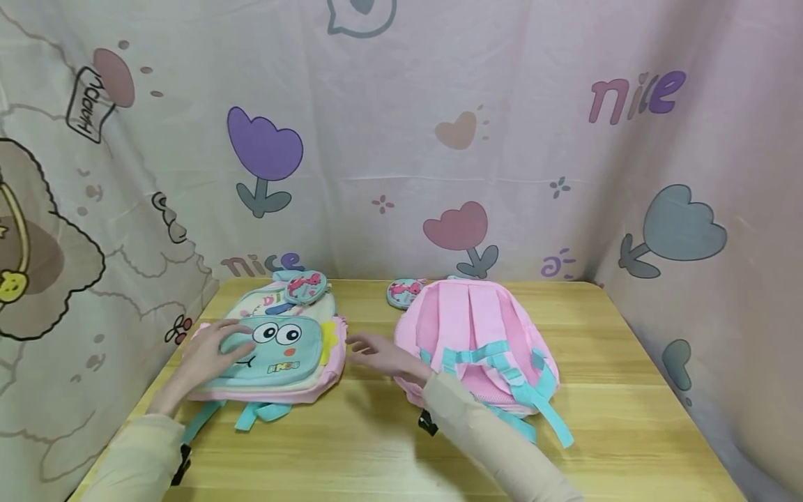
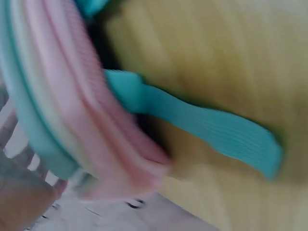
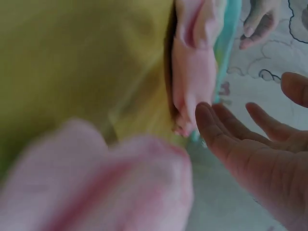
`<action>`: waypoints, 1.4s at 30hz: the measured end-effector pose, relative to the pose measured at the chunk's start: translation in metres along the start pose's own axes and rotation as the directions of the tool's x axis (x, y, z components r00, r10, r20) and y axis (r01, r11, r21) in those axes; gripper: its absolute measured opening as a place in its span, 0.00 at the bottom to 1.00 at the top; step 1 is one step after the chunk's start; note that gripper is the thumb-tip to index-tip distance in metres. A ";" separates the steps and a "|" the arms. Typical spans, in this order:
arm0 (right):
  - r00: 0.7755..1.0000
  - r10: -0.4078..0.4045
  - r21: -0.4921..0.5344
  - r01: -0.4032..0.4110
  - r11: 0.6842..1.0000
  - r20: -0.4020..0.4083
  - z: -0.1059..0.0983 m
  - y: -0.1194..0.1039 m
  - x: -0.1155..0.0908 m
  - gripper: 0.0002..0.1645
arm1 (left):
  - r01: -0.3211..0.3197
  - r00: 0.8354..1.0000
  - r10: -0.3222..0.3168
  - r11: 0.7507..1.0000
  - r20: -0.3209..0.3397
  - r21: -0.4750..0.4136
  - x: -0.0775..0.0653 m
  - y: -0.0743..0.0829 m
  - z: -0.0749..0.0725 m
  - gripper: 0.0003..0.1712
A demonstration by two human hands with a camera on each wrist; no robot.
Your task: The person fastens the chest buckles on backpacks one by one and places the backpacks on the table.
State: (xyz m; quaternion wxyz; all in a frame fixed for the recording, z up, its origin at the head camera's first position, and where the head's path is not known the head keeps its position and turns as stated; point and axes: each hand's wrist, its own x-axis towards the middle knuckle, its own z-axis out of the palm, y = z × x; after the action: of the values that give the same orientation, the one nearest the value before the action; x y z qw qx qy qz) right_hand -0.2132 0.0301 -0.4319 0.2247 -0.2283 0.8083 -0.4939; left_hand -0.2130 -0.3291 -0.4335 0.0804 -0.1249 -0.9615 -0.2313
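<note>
A child's backpack [image 1: 295, 376] with a teal cartoon-face front pocket lies face up on the left of the table. Over the left part of its pocket is my left hand [image 1: 213, 352], fingers spread and bent, with nothing in its grasp. My right hand [image 1: 383, 352] hangs between this backpack and a second one, fingers loosely extended near the first backpack's right edge, holding nothing. The second, pink backpack [image 1: 470, 314] lies with its straps upward, partly behind my right forearm. In the right wrist view my right fingers [image 3: 226, 130] show relaxed and apart.
A round teal-and-pink pouch [image 1: 305, 287] rests at the top of the left backpack, and a similar pouch [image 1: 403, 293] lies beside the pink one. Teal straps [image 1: 552, 418] trail over the wooden table [image 1: 627, 418]. A printed curtain [image 1: 527, 84] encloses the back and sides.
</note>
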 end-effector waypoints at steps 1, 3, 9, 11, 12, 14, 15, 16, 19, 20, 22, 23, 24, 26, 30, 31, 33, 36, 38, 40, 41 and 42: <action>1.000 0.001 0.016 -0.001 1.000 -0.006 0.003 0.002 0.002 0.29 | 0.025 1.000 -0.025 1.000 -0.011 0.016 -0.002 -0.006 0.000 0.25; 1.000 -0.006 0.035 0.006 0.999 -0.019 0.009 0.005 0.007 0.29 | 0.073 0.997 -0.072 0.997 -0.014 0.033 -0.006 -0.015 0.000 0.28; 0.997 0.047 0.100 -0.041 0.994 -0.058 0.020 0.009 0.010 0.31 | 0.165 0.984 -0.166 0.986 0.065 0.029 -0.011 -0.026 -0.005 0.36; 0.995 0.067 0.140 -0.057 0.988 -0.068 0.023 0.010 0.010 0.32 | 0.181 0.980 -0.181 0.983 0.086 0.006 -0.012 -0.028 -0.007 0.37; 0.994 0.075 0.161 -0.062 0.985 -0.075 0.025 0.011 0.010 0.32 | 0.185 0.979 -0.183 0.983 0.093 -0.005 -0.012 -0.028 -0.007 0.37; 0.992 0.087 0.194 -0.069 0.978 -0.086 0.029 0.011 0.011 0.32 | 0.188 0.978 -0.185 0.982 0.097 -0.022 -0.013 -0.029 -0.008 0.38; 0.992 0.093 0.201 -0.073 0.977 -0.091 0.031 0.012 0.012 0.32 | 0.189 0.978 -0.186 0.982 0.099 -0.029 -0.013 -0.029 -0.008 0.38; 0.991 0.100 0.207 -0.080 0.975 -0.092 0.033 0.012 0.012 0.33 | 0.187 0.978 -0.183 0.982 0.095 -0.030 -0.014 -0.029 -0.008 0.38; 0.989 0.120 0.211 -0.099 0.972 -0.089 0.037 0.011 0.014 0.33 | 0.171 0.982 -0.168 0.985 0.090 -0.029 -0.015 -0.028 -0.009 0.38; 0.988 0.130 0.218 -0.108 0.970 -0.085 0.038 0.012 0.014 0.34 | 0.165 0.983 -0.162 0.986 0.089 -0.028 -0.015 -0.027 -0.009 0.38; 0.986 0.148 0.240 -0.127 0.962 -0.074 0.040 0.012 0.015 0.35 | 0.162 0.983 -0.159 0.986 0.097 -0.026 -0.015 -0.026 -0.009 0.38; 0.986 0.153 0.255 -0.131 0.958 -0.070 0.041 0.012 0.016 0.35 | 0.161 0.982 -0.158 0.987 0.103 -0.027 -0.015 -0.025 -0.009 0.38; 0.985 0.160 0.267 -0.137 0.954 -0.065 0.042 0.012 0.016 0.35 | 0.161 0.982 -0.157 0.987 0.104 -0.027 -0.015 -0.025 -0.010 0.38; 0.984 0.170 0.300 -0.147 0.943 -0.053 0.043 0.012 0.016 0.36 | 0.158 0.983 -0.154 0.987 0.100 -0.030 -0.015 -0.023 -0.010 0.38; 0.981 0.184 0.377 -0.150 0.914 -0.055 0.044 0.012 0.017 0.37 | 0.144 0.987 -0.140 0.988 0.083 -0.049 -0.014 -0.021 -0.008 0.38; 0.980 0.187 0.404 -0.148 0.903 -0.060 0.044 0.012 0.018 0.37 | 0.142 0.987 -0.138 0.988 0.079 -0.059 -0.014 -0.021 -0.007 0.37; 0.977 0.198 0.442 -0.145 0.885 -0.074 0.045 0.013 0.018 0.38 | 0.144 0.987 -0.138 0.987 0.080 -0.076 -0.014 -0.021 -0.007 0.37; 0.972 0.207 0.500 -0.127 0.857 -0.108 0.046 0.014 0.020 0.41 | 0.148 0.987 -0.139 0.984 0.087 -0.104 -0.014 -0.021 -0.005 0.37; 0.965 0.224 0.533 -0.120 0.838 -0.134 0.045 0.015 0.021 0.43 | 0.149 0.986 -0.140 0.983 0.094 -0.107 -0.013 -0.021 -0.004 0.37; 0.955 0.248 0.568 -0.116 0.815 -0.161 0.044 0.016 0.022 0.45 | 0.153 0.985 -0.142 0.981 0.101 -0.115 -0.012 -0.020 -0.004 0.37; 0.949 0.264 0.575 -0.122 0.809 -0.170 0.043 0.016 0.022 0.46 | 0.157 0.984 -0.144 0.980 0.107 -0.123 -0.011 -0.020 -0.003 0.37; 0.943 0.283 0.585 -0.131 0.801 -0.177 0.043 0.017 0.022 0.46 | 0.159 0.983 -0.146 0.980 0.108 -0.124 -0.010 -0.019 -0.003 0.38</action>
State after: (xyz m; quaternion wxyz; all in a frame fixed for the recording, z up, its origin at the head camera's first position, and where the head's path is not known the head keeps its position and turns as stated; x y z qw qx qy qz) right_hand -0.2077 -0.0055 -0.4675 0.2291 0.0043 0.6678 -0.7082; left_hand -0.2080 -0.3489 -0.4410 0.0064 -0.0673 -0.9535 -0.2936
